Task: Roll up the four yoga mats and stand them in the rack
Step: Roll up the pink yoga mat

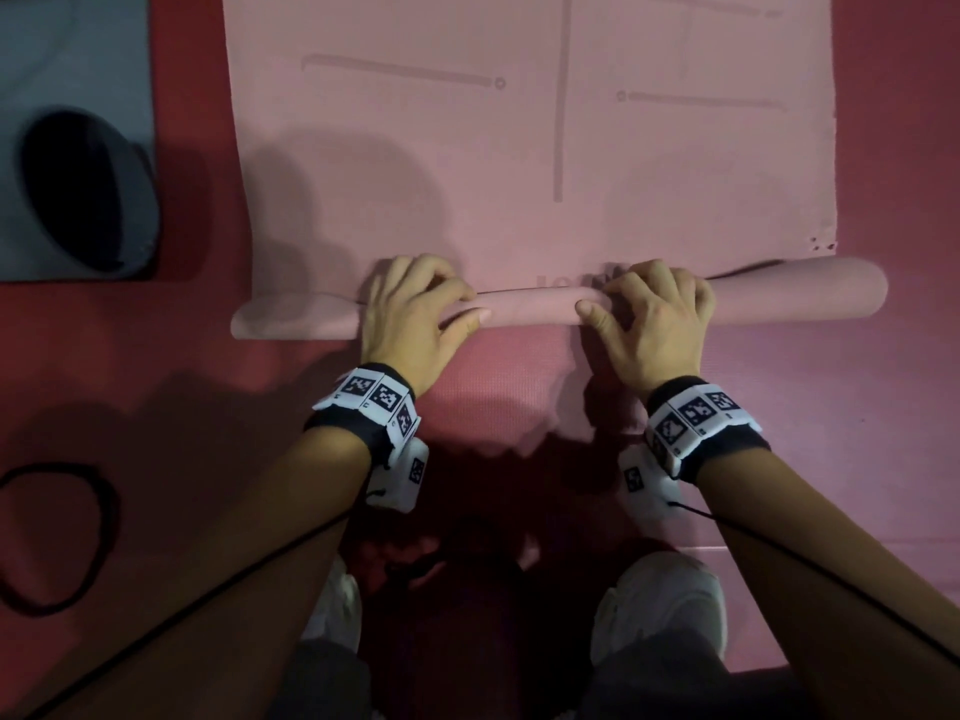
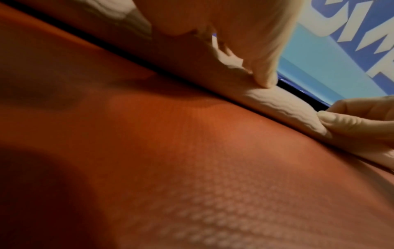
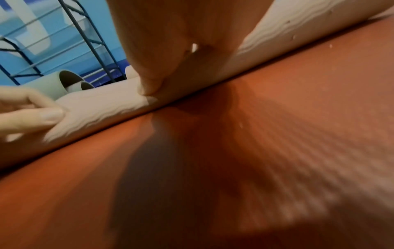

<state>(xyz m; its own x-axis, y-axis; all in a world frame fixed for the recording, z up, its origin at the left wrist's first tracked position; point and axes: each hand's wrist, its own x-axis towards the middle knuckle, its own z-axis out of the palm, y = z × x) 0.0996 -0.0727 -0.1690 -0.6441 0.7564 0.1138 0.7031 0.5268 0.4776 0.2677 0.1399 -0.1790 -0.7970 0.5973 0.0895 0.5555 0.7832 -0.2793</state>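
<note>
Both your hands curl over the thin roll of the pink mat (image 1: 519,148): left hand (image 1: 410,314) and right hand (image 1: 649,324) grip it near the middle, thumbs tucked on your side. Most of it lies flat ahead on the red floor mat (image 1: 779,433). Your biggest risk is a skewed roll; the left end (image 1: 291,317) looks flatter and looser than the right end (image 1: 810,291).

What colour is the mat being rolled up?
Pink. The mat shows best in the head view.
</note>
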